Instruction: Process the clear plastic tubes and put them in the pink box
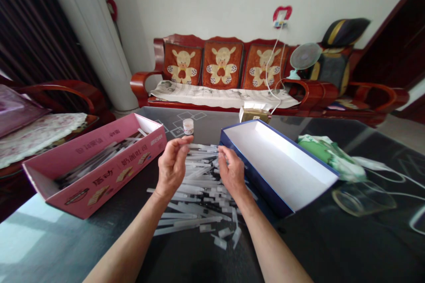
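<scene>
The left hand (171, 169) rises above the pile with its fingers (184, 140) drawn in, thumb and forefinger pinched together; whether they grip anything thin is too small to tell. The fingers (226, 154) of the right hand (233, 174) curl downward, partly closed, at the far edge of the pile, and it cannot be told whether they hold anything. Beneath and between the hands lies a loose heap of translucent plastic sticks (199, 185), many with dark inner lines, scattered on the dark glass counter (308, 243). To the left, a pink cardboard biscuit box (94, 170) sits at an angle, holding more sticks. To the right, just beside the heap, an open blue box (252, 172) shows its white interior, with no sticks visible inside. Beyond the hands stand a small white-capped jar (188, 126) and a brown packet (254, 115). Further right lie a green-and-white plastic bag (328, 154), a clear plastic lid (363, 199) and a white cable (381, 170). Past the counter stands a red wooden sofa (212, 104) with bear-patterned cushions (221, 66), and a small electric fan (305, 56) stands at its right end.
</scene>
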The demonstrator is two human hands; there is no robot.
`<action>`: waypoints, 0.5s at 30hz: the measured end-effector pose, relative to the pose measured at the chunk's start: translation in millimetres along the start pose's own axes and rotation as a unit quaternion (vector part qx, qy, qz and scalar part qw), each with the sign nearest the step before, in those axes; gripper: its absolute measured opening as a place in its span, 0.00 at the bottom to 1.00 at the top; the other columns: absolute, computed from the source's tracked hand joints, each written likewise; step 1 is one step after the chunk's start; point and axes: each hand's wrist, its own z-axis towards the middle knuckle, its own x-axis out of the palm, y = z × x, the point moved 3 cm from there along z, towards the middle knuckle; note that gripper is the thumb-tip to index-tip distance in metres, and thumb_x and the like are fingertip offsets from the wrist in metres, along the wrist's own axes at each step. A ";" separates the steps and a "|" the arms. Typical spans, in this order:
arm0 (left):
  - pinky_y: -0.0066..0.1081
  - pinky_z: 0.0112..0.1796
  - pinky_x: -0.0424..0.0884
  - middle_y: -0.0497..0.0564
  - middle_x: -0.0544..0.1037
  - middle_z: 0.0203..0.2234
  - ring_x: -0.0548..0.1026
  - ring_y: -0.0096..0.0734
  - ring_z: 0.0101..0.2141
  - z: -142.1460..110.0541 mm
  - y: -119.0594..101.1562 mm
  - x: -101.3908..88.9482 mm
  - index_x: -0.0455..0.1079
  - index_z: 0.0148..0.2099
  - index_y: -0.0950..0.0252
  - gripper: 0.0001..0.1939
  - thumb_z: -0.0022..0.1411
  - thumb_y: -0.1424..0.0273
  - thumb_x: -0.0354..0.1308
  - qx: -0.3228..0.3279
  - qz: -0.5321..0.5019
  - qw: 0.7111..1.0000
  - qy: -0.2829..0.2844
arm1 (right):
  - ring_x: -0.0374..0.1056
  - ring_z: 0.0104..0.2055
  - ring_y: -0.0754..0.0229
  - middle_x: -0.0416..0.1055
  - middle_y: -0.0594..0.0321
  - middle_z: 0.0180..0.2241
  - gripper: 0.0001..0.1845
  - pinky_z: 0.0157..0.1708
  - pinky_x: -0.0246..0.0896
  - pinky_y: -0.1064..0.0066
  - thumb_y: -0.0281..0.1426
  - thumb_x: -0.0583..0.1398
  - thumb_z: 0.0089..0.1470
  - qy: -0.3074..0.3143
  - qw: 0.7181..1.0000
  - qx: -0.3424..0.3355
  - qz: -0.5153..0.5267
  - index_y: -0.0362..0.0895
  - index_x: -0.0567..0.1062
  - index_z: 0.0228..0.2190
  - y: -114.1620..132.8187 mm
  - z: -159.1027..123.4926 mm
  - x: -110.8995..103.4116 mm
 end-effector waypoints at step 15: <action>0.33 0.40 0.66 0.51 0.77 0.32 0.73 0.34 0.36 -0.9 7.5 2.5 0.73 0.37 0.62 0.12 0.65 0.63 0.52 0.094 0.366 0.916 0.135 | 0.72 0.30 0.60 0.76 0.63 0.28 0.22 0.24 0.65 0.74 0.45 0.66 0.42 -0.012 0.899 0.299 0.320 0.43 0.77 0.36 -11.2 1.1 8.4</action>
